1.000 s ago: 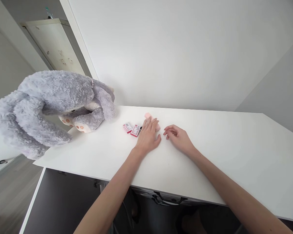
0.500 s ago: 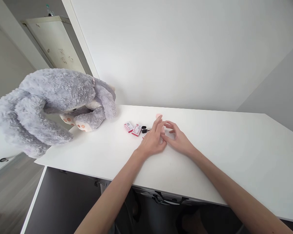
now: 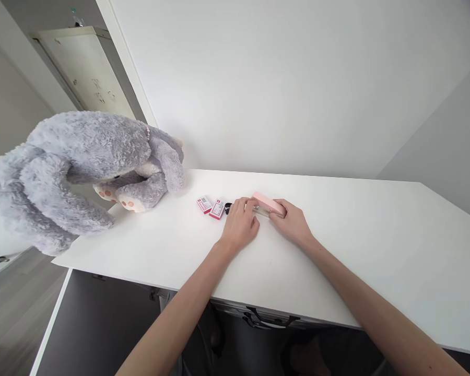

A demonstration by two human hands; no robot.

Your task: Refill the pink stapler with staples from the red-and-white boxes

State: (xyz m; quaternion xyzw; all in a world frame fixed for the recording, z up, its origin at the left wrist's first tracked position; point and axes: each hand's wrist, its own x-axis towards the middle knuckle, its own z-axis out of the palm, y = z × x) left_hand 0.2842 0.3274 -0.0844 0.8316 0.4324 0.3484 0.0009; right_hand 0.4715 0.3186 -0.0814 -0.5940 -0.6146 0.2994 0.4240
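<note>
A pink stapler (image 3: 267, 202) lies slantwise on the white desk, with a pale, metallic-looking strip showing along its near side. Wrapped around its right end are the fingers and thumb of my right hand (image 3: 293, 222). My left hand (image 3: 239, 222) is at the other end, palm down with bent fingers on the stapler's left tip; what lies under its palm is hidden. Black loop handles (image 3: 227, 208), perhaps of scissors, peek out beside my left knuckles. Left of them are two small red-and-white boxes (image 3: 216, 209) (image 3: 204, 204) with printed labels.
A big grey plush toy (image 3: 97, 141) sits at the desk's left end. Behind the white desk (image 3: 360, 250) rises a plain wall (image 3: 266, 94). Below the front edge hangs a dark drawer or tray with a black handle (image 3: 270, 321).
My hands have moved apart, the left one slightly leftward. The pink stapler, mostly covered before, now shows between them, with my right hand closed on its right end.
</note>
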